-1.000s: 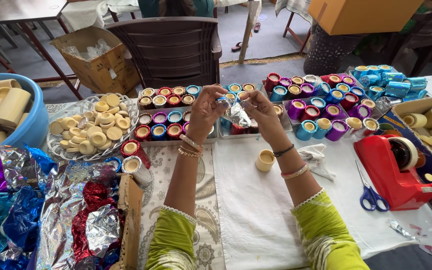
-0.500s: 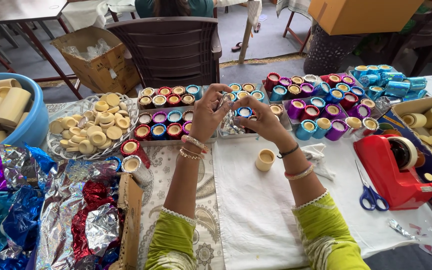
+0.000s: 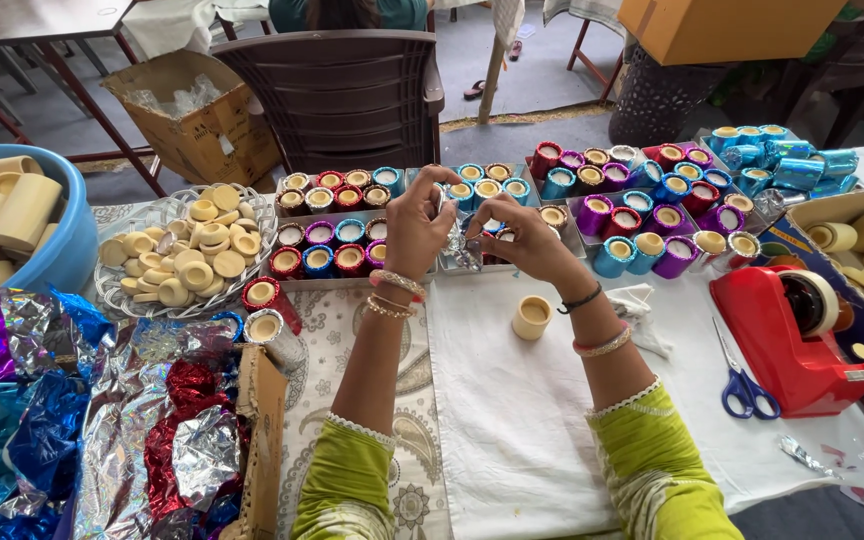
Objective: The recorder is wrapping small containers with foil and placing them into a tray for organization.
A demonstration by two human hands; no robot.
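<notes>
blue tub (image 3: 62,250): sat at the far left, loaded with cream-coloured cylinders.
foil pile (image 3: 72,410): crinkly sheets in purple, blue, silver and red, heaped on the left of the tabletop (image 3: 512,440).
glass dish (image 3: 112,295): full of small cream discs, just right of the tub.
left hand (image 3: 414,225): raised over the trays, fingers (image 3: 430,185) pinched on the foil piece.
foil piece (image 3: 460,245): the thing being worked, small, silver and shiny, really crumpled, held between both hands just above the middle tray; couldn't tell what was inside it.
right hand (image 3: 532,240): fingers curled in tight on the same foil from the other side.
bare cup (image 3: 531,317): plain cream, upright on the white cloth below the right hand.
wrapped cups (image 3: 642,205): rows in red, blue and purple foil.
tape dispenser (image 3: 787,335): red, at the right, with blue scissors (image 3: 747,385) beside it.
</notes>
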